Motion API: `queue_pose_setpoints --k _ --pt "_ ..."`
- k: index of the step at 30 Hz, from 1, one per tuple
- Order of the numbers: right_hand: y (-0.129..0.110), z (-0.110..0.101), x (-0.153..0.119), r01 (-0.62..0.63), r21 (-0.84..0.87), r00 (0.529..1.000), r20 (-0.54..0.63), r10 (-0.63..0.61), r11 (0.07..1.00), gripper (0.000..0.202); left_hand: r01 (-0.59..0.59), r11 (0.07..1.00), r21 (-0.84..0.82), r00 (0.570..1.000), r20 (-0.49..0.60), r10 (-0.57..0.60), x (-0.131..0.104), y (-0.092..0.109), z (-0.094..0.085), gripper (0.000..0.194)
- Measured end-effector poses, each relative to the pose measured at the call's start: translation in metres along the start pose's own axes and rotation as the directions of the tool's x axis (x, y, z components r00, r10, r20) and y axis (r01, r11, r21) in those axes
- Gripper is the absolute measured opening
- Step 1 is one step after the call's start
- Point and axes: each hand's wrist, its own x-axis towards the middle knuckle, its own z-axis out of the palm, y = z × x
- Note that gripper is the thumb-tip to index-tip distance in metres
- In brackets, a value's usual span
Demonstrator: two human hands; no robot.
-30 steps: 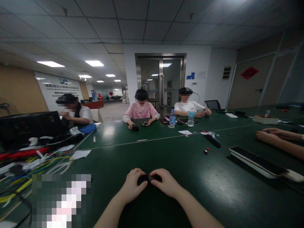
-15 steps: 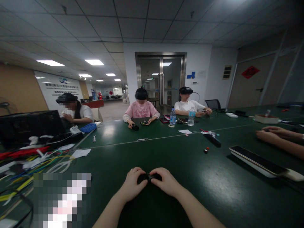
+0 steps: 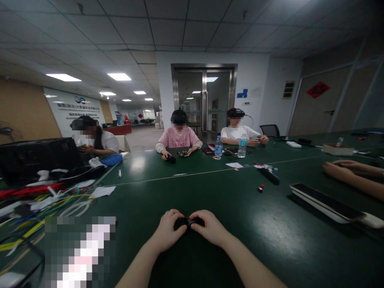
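In the head view, a small black object (image 3: 189,222) is held between my two hands, low in the middle, over the dark green table (image 3: 168,192). My left hand (image 3: 168,231) closes around its left end, thumb in front and fingers behind. Its right end is gripped the same way by my right hand (image 3: 213,229). Both hands cover much of the object, so I cannot make out its kind. A short stretch of it shows between the thumbs.
Cables (image 3: 78,209) and a black case (image 3: 42,160) crowd the left side. Phone on a white block (image 3: 327,202) lies right. A black-handled thing (image 3: 270,176), bottles (image 3: 242,147) and paper (image 3: 102,192) stand or lie farther off. Several people sit around; another person's hands (image 3: 345,170) are at right.
My hands keep the same grip on the black object and have barely moved. The view has shifted very slightly. At far left, a seated person's hands have changed position a little.
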Motion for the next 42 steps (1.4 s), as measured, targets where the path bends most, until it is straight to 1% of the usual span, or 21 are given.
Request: queue_pose_setpoints --k 7,15,22,32,38,42 --pt "-0.0036 -0.0016 -0.0019 -0.013 0.01 1.0 0.007 0.013 1.0 0.027 -0.002 1.0 -0.002 1.0 -0.002 0.002 -0.0002 -0.0002 -0.0004 0.033" --pt "-0.0016 0.0002 -0.0012 -0.01 0.003 1.0 0.002 0.01 1.0 0.026 0.0 1.0 -0.005 1.0 -0.006 0.0 -0.0014 0.0013 -0.0012 0.032" --pt "-0.0005 0.0011 0.0001 0.023 0.005 1.0 -0.005 -0.023 1.0 0.025 -0.024 1.0 0.013 0.999 -0.023 0.024 0.0005 -0.0013 0.0013 0.032" --pt "-0.0004 0.0005 -0.0006 -0.019 0.021 1.0 0.006 0.019 1.0 0.027 -0.012 1.0 0.016 1.0 0.003 0.012 -0.0012 0.0003 -0.0009 0.033" --pt "0.0027 0.0014 0.0011 -0.031 0.093 0.999 -0.004 0.031 0.995 0.025 0.002 1.0 -0.012 1.0 0.021 -0.002 -0.0021 0.0025 -0.0034 0.035" --pt "0.0042 -0.0005 0.003 -0.088 0.167 0.996 -0.005 0.09 0.982 0.027 0.017 0.999 -0.03 0.999 0.028 -0.016 -0.0023 0.0023 -0.0035 0.036"
